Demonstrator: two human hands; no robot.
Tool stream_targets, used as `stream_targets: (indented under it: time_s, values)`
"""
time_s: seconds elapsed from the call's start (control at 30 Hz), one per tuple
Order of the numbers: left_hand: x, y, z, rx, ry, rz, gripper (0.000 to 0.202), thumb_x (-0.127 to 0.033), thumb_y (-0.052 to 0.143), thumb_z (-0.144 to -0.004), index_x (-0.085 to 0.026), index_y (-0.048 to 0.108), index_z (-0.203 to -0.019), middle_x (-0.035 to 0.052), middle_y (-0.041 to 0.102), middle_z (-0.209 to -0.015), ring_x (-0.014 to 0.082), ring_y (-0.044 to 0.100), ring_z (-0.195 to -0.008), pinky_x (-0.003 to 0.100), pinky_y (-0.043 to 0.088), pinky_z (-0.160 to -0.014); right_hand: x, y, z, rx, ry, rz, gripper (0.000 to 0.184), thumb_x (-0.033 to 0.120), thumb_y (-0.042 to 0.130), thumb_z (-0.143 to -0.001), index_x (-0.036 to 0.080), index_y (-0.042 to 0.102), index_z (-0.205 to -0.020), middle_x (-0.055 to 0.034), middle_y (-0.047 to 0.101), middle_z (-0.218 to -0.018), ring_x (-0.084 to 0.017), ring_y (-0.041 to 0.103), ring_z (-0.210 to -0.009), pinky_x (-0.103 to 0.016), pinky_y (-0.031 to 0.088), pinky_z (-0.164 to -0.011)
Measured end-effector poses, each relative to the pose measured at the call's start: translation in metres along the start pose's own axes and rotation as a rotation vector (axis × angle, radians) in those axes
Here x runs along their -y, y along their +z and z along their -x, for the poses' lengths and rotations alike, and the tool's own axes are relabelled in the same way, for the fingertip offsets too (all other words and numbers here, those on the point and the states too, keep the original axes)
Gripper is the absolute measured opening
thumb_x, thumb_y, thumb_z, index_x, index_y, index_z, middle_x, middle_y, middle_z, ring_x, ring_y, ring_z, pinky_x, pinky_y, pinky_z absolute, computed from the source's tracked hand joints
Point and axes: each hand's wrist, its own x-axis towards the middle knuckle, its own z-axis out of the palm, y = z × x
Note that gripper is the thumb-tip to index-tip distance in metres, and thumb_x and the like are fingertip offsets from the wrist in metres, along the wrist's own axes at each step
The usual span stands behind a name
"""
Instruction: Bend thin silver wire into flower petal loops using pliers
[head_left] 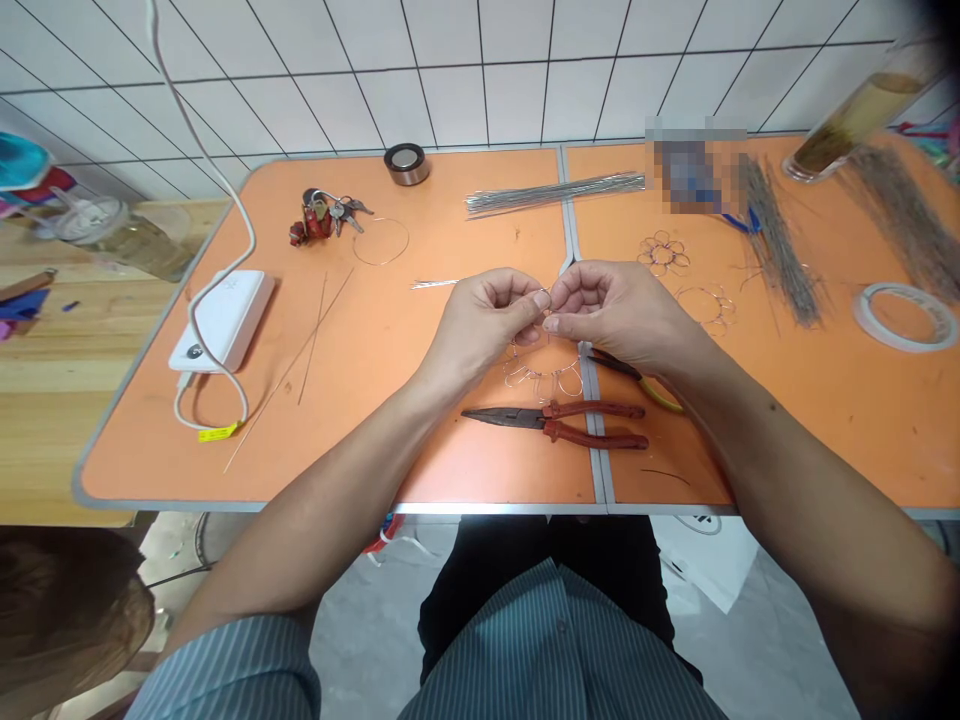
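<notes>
My left hand [499,310] and my right hand [611,310] meet above the table, fingertips close together. Both pinch a thin wire [547,297], of which only a small bit shows between the fingers. Just below them is a looped wire ring [546,374], shaped like a flower; whether it joins the pinched wire I cannot tell. Nearer to me lie long-nose pliers [555,418] with red handles. A second tool with yellow handles [660,394] is partly covered by my right forearm.
The orange table [337,440] also bears wire bundles [555,193], finished-looking wire flowers [664,254], a tape roll [406,163], keys [337,212], a white power bank [223,322] with its cable, and a white ring-shaped roll [906,317]. A glass [847,130] stands at the back right.
</notes>
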Motion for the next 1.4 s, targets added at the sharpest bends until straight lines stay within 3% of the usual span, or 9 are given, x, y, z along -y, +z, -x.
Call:
stream_targets:
  time_s: [0.3,0.5,0.67,0.77,0.9,1.07,1.17,1.4]
  values:
    - [-0.002,0.000,0.002,0.007,-0.032,-0.075,0.030,-0.035,0.082,-0.096,-0.016,0.071,-0.076,0.0019,0.070,-0.066,0.0099,0.063,-0.057,0.022,0.053,-0.058,0.000,0.001,0.000,-0.051,0.003,0.054,0.022,0.018,0.097,-0.075,0.022,0.076,-0.082,0.0000,0.069,-0.075,-0.014,0.060,-0.070,-0.029,0.045,-0.061]
    - [-0.010,-0.003,-0.001,0.010,-0.128,0.020,0.053,-0.067,0.073,-0.099,-0.017,0.070,-0.084,0.0043,0.073,-0.072,0.0120,0.069,-0.060,0.024,0.056,-0.062,0.003,0.001,0.003,-0.046,0.014,0.058,0.027,0.033,0.101,-0.075,0.024,0.076,-0.081,-0.0002,0.070,-0.074,-0.015,0.061,-0.068,-0.030,0.043,-0.058]
    - [-0.012,-0.007,-0.003,-0.009,-0.171,0.078,0.057,-0.075,0.069,-0.098,-0.018,0.070,-0.096,0.0057,0.076,-0.077,0.0158,0.075,-0.065,0.027,0.059,-0.065,0.006,0.000,0.005,-0.059,0.022,0.037,0.033,0.039,0.104,-0.071,0.023,0.078,-0.081,-0.0001,0.071,-0.073,-0.014,0.059,-0.068,-0.029,0.041,-0.058]
    - [-0.011,-0.007,-0.003,0.003,-0.192,0.069,0.050,-0.066,0.073,-0.098,-0.017,0.070,-0.094,0.0061,0.077,-0.078,0.0167,0.076,-0.066,0.029,0.061,-0.068,0.006,0.000,0.005,-0.069,0.038,0.024,0.036,0.040,0.107,-0.066,0.023,0.079,-0.080,0.0003,0.072,-0.073,-0.014,0.060,-0.069,-0.028,0.040,-0.059]
    - [-0.010,-0.006,-0.004,0.041,-0.214,0.051,0.026,-0.039,0.072,-0.098,-0.015,0.072,-0.087,0.0052,0.077,-0.077,0.0146,0.075,-0.065,0.026,0.060,-0.066,0.004,-0.001,0.004,-0.075,0.017,0.013,0.038,0.043,0.108,-0.063,0.024,0.079,-0.078,0.0002,0.071,-0.072,-0.015,0.060,-0.070,-0.029,0.041,-0.060]
    - [-0.011,-0.005,0.001,0.054,-0.122,-0.010,0.004,-0.018,0.076,-0.090,-0.014,0.074,-0.090,0.0049,0.079,-0.080,0.0116,0.073,-0.066,0.023,0.058,-0.066,0.001,-0.003,0.002,-0.072,0.014,0.020,0.036,0.043,0.106,-0.065,0.024,0.079,-0.080,0.0007,0.071,-0.073,-0.015,0.060,-0.068,-0.030,0.040,-0.058]
    - [-0.011,-0.004,0.002,0.062,-0.075,-0.056,0.003,-0.015,0.076,-0.090,-0.014,0.074,-0.092,0.0045,0.079,-0.081,0.0114,0.073,-0.068,0.022,0.058,-0.068,-0.002,-0.003,0.001,-0.076,0.007,0.035,0.036,0.042,0.105,-0.066,0.024,0.079,-0.082,0.0005,0.071,-0.074,-0.015,0.061,-0.070,-0.030,0.041,-0.058]
    - [-0.009,-0.001,0.002,0.016,0.000,-0.110,0.021,-0.029,0.079,-0.095,-0.016,0.074,-0.080,0.0042,0.076,-0.074,0.0111,0.068,-0.064,0.022,0.055,-0.065,0.003,0.002,0.004,-0.069,-0.006,0.070,0.029,0.037,0.102,-0.072,0.025,0.077,-0.080,-0.0009,0.072,-0.076,-0.017,0.063,-0.072,-0.031,0.046,-0.061]
